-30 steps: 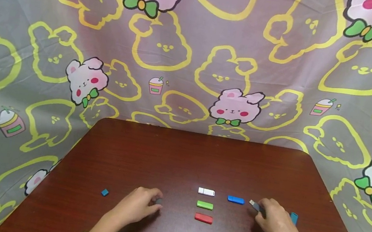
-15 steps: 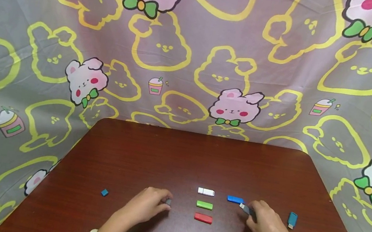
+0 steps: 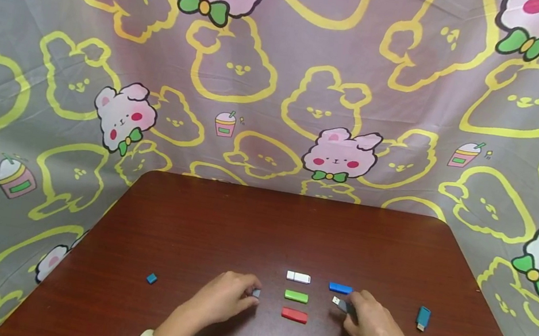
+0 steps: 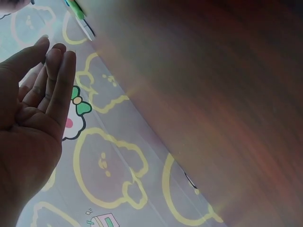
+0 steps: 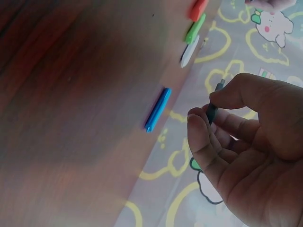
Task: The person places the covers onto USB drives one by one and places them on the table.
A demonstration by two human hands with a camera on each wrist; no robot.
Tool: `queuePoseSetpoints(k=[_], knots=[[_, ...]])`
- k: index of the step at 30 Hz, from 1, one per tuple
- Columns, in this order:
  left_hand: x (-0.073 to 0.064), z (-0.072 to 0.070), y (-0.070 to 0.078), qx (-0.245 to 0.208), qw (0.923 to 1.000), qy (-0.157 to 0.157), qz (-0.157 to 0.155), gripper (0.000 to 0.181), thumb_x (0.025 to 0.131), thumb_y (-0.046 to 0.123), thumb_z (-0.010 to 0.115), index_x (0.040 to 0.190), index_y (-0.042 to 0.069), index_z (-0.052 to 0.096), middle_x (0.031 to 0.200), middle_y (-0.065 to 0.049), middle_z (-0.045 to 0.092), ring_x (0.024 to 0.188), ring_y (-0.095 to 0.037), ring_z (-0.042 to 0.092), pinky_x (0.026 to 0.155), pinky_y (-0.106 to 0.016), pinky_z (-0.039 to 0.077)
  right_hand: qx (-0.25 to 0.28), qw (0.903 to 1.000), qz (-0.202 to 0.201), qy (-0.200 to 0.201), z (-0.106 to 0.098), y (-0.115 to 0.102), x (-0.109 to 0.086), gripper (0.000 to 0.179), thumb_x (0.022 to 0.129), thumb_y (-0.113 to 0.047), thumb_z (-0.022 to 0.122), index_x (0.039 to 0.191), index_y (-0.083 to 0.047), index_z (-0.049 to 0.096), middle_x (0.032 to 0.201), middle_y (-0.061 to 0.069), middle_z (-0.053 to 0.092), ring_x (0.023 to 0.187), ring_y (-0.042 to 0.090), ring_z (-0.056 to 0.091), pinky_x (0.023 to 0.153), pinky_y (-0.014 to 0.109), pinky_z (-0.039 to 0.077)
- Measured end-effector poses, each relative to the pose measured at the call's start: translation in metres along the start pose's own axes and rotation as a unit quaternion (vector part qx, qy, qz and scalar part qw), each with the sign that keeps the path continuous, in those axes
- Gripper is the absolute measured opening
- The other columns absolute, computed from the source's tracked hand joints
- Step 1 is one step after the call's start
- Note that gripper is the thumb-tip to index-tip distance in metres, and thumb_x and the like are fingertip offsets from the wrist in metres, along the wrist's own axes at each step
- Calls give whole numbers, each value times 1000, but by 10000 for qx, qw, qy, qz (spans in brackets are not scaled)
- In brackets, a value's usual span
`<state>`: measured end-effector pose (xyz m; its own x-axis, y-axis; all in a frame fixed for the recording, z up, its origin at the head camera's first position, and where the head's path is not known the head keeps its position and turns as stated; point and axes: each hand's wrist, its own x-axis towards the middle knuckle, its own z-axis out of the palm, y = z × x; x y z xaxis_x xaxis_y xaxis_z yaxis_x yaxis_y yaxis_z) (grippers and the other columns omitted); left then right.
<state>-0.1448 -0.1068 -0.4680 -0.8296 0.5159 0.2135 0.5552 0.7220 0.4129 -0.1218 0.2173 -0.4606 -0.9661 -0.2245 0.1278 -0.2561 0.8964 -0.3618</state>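
My right hand [image 3: 374, 323] pinches a dark grey USB stick [image 3: 344, 305], its bare metal plug [image 3: 335, 301] pointing left. In the right wrist view the stick [image 5: 212, 111] sits between thumb and fingertips. My left hand [image 3: 226, 301] pinches a small grey cap [image 3: 256, 293], mostly covered by its fingers. Between the hands lie a white USB stick [image 3: 298, 277], a green one [image 3: 296, 296] and a red one [image 3: 294, 315], one below another. A blue USB stick [image 3: 340, 288] lies just beyond my right fingertips.
A teal USB stick [image 3: 422, 318] with its plug bare lies on the right of the brown table [image 3: 220, 219]. Its small teal cap [image 3: 151, 278] lies on the left. A patterned cloth [image 3: 281, 88] hangs round the table's far and side edges.
Both hands have moved toward each other: the left to the right with the cap, the right to the left with the grey stick. The teal stick, partly hidden before, is now uncovered.
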Motion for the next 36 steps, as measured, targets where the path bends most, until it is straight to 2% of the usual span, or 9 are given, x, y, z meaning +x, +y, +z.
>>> queuePoseSetpoints(k=[6, 10, 13, 20, 24, 36], knots=[[4, 3, 5, 24, 9999, -90, 63, 19, 86, 19, 80, 102, 12, 72, 81, 11, 69, 72, 2, 59, 65, -21, 51, 66, 9999, -28, -99, 3, -9, 0, 22, 79, -6, 77, 99, -8, 68, 89, 0, 58, 72, 14, 55, 64, 35, 51], [6, 6, 8, 74, 9999, -98, 113, 19, 86, 20, 80, 102, 13, 72, 80, 11, 68, 71, 2, 58, 65, -20, 51, 130, 9998, -4, -179, 4, -15, 0, 28, 80, -7, 79, 106, -5, 69, 101, 6, 64, 84, 19, 64, 73, 40, 57], [7, 7, 10, 81, 9998, -96, 127, 19, 86, 21, 80, 102, 15, 72, 79, 12, 67, 70, 2, 58, 65, -20, 50, 139, 9997, -52, -181, 5, -18, 0, 31, 79, -7, 80, 107, -4, 69, 103, 7, 65, 86, 20, 65, 74, 41, 57], [10, 9, 13, 73, 9997, -169, 150, 18, 86, 21, 81, 101, 16, 72, 78, 13, 65, 69, 2, 56, 64, -19, 49, -57, 9993, -356, 17, 7, -23, -1, 25, 77, -6, 79, 98, -11, 67, 95, -1, 61, 74, 12, 56, 63, 32, 52], [11, 10, 15, 72, 9996, -202, 156, 17, 86, 21, 81, 100, 16, 72, 78, 13, 66, 68, 3, 55, 64, -18, 49, 2, 9988, -480, 104, 8, -26, -2, 24, 77, -5, 77, 96, -15, 66, 93, -5, 59, 72, 11, 55, 62, 29, 51], [17, 14, 25, 167, 9992, -251, 254, 17, 87, 22, 80, 100, 17, 72, 77, 14, 64, 67, 4, 53, 62, -17, 47, 17, 9962, -849, 194, 9, -36, -2, 23, 76, -4, 78, 93, -14, 66, 87, -7, 52, 66, 7, 47, 58, 25, 46]])
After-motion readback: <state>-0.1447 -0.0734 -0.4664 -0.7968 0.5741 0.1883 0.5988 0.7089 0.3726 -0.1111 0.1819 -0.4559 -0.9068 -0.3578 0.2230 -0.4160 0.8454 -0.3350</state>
